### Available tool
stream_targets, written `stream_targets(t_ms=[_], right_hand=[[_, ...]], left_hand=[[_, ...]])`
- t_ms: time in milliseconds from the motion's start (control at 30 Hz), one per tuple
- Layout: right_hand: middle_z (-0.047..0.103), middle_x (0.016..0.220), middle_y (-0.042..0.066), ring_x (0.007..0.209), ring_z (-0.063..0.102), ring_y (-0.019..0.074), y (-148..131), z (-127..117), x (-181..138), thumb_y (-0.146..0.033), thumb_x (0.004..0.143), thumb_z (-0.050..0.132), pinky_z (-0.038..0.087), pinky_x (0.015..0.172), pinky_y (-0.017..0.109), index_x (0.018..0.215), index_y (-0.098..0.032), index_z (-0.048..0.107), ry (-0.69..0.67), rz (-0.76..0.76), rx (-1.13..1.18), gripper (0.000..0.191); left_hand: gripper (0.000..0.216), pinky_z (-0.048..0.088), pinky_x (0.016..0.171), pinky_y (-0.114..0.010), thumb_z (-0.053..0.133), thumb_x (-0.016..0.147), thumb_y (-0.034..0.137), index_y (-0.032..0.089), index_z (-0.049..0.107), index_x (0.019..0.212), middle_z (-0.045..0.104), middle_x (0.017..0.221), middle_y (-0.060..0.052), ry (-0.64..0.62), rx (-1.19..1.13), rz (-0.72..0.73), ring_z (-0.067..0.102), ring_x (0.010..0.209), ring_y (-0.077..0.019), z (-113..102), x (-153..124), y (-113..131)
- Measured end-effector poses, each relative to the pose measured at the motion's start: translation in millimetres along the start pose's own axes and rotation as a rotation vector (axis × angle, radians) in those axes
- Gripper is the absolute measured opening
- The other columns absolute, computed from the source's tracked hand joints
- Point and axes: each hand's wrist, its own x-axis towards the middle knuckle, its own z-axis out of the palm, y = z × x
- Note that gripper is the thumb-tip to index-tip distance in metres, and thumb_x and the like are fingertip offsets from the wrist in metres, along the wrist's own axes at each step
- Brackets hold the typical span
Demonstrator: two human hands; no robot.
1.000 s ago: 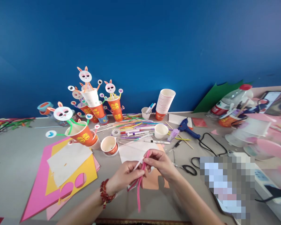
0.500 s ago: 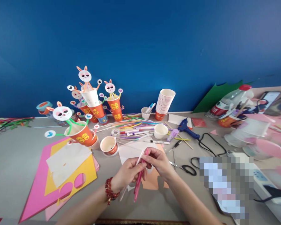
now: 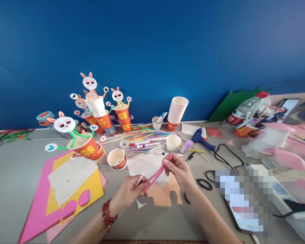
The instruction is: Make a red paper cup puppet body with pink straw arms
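My left hand (image 3: 128, 194) is closed on the lower end of a bent pink pipe cleaner (image 3: 156, 174) and also pinches a thin white stick (image 3: 139, 179). My right hand (image 3: 179, 171) is closed on the pipe cleaner's upper end, so it stretches taut between both hands above the table. Under the hands lie a peach paper cut-out (image 3: 165, 195) and a white sheet (image 3: 144, 166). A red bead bracelet (image 3: 107, 217) circles my left wrist.
Orange paper cups with rabbit faces (image 3: 85, 146) stand at the back left, a stack of white cups (image 3: 177, 112) behind. Pink and yellow sheets (image 3: 53, 200) lie left. Straws and pens (image 3: 147, 139), a blue glue gun (image 3: 202, 138), scissors (image 3: 202, 184) and a power strip (image 3: 287, 200) lie right.
My hands drew apart: the right rose toward the far right, the left dropped left. The pipe cleaner, hanging down before, is now pulled straight between them.
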Motion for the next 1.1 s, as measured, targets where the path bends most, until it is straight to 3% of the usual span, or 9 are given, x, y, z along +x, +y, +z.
stream_targets(t_ms=[167, 300, 433, 667, 900, 1000, 1100], right_hand=[[0.063, 0.067, -0.002, 0.05, 0.056, 0.0091, 0.9, -1.7, -1.0, -0.044, 0.079, 0.078, 0.049, 0.049, 0.023, 0.076, -0.018, 0.058, -0.06, 0.054, 0.048, 0.033], [0.07, 0.069, 0.002, 0.047, 0.059, 0.0094, 2.0, -2.4, -1.0, -0.043, 0.077, 0.08, 0.049, 0.045, 0.022, 0.075, -0.017, 0.057, -0.118, 0.091, 0.085, 0.035], [0.071, 0.063, 0.002, 0.043, 0.058, 0.0096, 2.4, -2.8, -1.4, -0.041, 0.074, 0.083, 0.048, 0.042, 0.021, 0.071, -0.018, 0.056, -0.074, 0.074, 0.105, 0.036], [0.07, 0.059, 0.001, 0.038, 0.056, 0.0089, 0.9, -3.1, -4.0, -0.037, 0.073, 0.083, 0.045, 0.037, 0.019, 0.069, -0.018, 0.056, -0.009, 0.034, 0.165, 0.033], [0.07, 0.056, 0.0, 0.036, 0.056, 0.0076, 1.8, -1.7, -6.2, -0.034, 0.073, 0.084, 0.045, 0.037, 0.017, 0.066, -0.018, 0.058, 0.024, 0.005, 0.188, 0.032], [0.07, 0.056, 0.001, 0.037, 0.057, 0.0084, 2.0, -4.7, -3.6, -0.036, 0.073, 0.084, 0.046, 0.038, 0.017, 0.064, -0.017, 0.056, -0.033, 0.038, 0.132, 0.035], [0.07, 0.057, 0.002, 0.038, 0.058, 0.0087, 2.8, -8.4, -0.8, -0.037, 0.074, 0.083, 0.048, 0.039, 0.018, 0.064, -0.017, 0.056, -0.119, 0.085, 0.065, 0.036]], left_hand=[[0.028, 0.043, 0.066, -0.024, 0.056, 0.091, 0.043, 0.017, 0.066, 0.086, 0.067, 0.066, -0.001, 0.201, 0.113, 0.043, 0.059, 0.065, -0.0157, -13.2, -12.2, -2.4], [0.026, 0.042, 0.066, -0.023, 0.051, 0.095, 0.037, 0.019, 0.062, 0.08, 0.065, 0.068, -0.001, 0.273, 0.277, 0.137, 0.059, 0.066, -0.0157, -17.1, -18.9, 4.5], [0.029, 0.042, 0.067, -0.022, 0.048, 0.097, 0.032, 0.02, 0.057, 0.073, 0.065, 0.068, 0.0, 0.26, 0.436, 0.179, 0.06, 0.066, -0.0149, -16.9, -23.4, 10.0], [0.024, 0.041, 0.066, -0.021, 0.046, 0.098, 0.028, 0.022, 0.06, 0.078, 0.067, 0.069, 0.001, 0.241, 0.641, 0.184, 0.064, 0.066, -0.0141, -19.4, -34.2, 10.9], [0.03, 0.041, 0.067, -0.022, 0.042, 0.099, 0.031, 0.02, 0.057, 0.076, 0.065, 0.066, 0.002, 0.258, 0.601, 0.208, 0.062, 0.064, -0.0131, -20.0, -40.7, 3.5], [0.034, 0.042, 0.066, -0.022, 0.043, 0.098, 0.033, 0.02, 0.058, 0.071, 0.065, 0.065, 0.001, 0.253, 0.544, 0.15, 0.061, 0.063, -0.0131, -20.1, -38.4, 1.9], [0.037, 0.04, 0.062, -0.022, 0.047, 0.096, 0.039, 0.018, 0.061, 0.069, 0.064, 0.065, 0.0, 0.167, 0.469, 0.074, 0.059, 0.063, -0.0139, -22.7, -34.2, 8.9]])
